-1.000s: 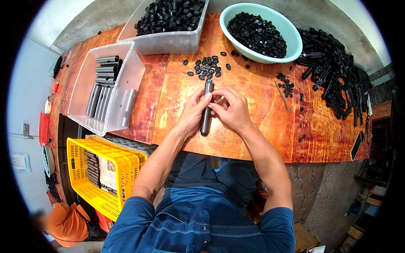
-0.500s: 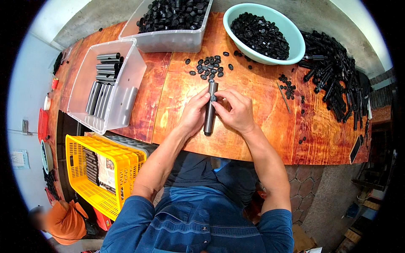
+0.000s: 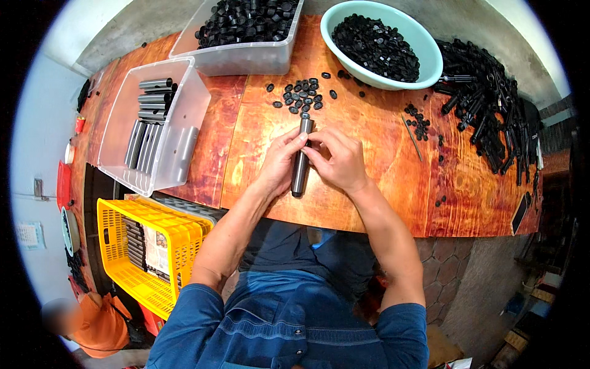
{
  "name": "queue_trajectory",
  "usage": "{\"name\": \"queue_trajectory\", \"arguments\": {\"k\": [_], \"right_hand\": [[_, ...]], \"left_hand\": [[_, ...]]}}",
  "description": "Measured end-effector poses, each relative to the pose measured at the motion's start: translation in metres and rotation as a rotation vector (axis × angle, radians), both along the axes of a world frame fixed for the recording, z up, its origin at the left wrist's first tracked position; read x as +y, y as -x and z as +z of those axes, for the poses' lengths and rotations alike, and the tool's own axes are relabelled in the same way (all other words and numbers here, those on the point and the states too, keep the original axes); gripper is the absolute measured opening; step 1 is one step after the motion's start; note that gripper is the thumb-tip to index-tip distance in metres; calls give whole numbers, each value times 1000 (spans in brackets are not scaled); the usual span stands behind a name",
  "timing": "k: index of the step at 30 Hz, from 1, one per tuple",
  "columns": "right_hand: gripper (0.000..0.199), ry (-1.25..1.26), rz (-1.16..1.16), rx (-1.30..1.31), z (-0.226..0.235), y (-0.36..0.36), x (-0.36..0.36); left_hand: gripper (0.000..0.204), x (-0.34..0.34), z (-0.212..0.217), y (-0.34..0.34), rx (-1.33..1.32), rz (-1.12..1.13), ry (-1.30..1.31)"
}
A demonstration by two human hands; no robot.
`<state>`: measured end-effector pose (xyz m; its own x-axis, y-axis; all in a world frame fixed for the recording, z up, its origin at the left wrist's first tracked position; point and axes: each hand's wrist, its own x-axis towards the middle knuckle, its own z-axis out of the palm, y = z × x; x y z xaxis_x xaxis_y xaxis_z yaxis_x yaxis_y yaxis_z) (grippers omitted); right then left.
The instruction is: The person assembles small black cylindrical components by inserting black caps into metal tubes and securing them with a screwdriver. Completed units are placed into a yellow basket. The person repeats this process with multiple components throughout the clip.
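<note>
A dark grey metal tube (image 3: 300,176) lies lengthwise on the wooden table in front of me. My left hand (image 3: 278,162) is wrapped around its left side, thumb on top near the upper part. My right hand (image 3: 340,160) is closed in a pinch against the tube's right side. Between its fingertips is a small black oval piece (image 3: 309,143), mostly hidden by the fingers. Just beyond the tube's far end lies a loose group of similar black oval pieces (image 3: 299,97).
A clear bin (image 3: 200,98) of grey tubes stands left; another bin (image 3: 255,64) of black caps is behind. At the back right are a pale green basin (image 3: 433,69) of small black parts and a black heap (image 3: 491,117). A yellow crate (image 3: 184,246) sits lower left, near a person in orange.
The right fingers have closed further over the small oval piece, which showed more plainly before. Both hands and the tube have shifted slightly left in the picture.
</note>
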<state>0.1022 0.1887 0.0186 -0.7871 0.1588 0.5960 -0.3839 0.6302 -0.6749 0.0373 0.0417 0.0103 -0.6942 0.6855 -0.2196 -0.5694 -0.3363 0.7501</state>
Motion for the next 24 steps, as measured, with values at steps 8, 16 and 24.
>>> {"name": "queue_trajectory", "arguments": {"k": [8,16,24], "right_hand": [[18,167,2,-82,17,-11,4],[17,-39,392,539,146,-99,-53],[31,246,501,400,175,-148,-95]], "left_hand": [[21,1,-3,6,-8,-21,36],[28,-5,2,3,98,-22,109],[24,0,-2,1,151,-89,158]]}}
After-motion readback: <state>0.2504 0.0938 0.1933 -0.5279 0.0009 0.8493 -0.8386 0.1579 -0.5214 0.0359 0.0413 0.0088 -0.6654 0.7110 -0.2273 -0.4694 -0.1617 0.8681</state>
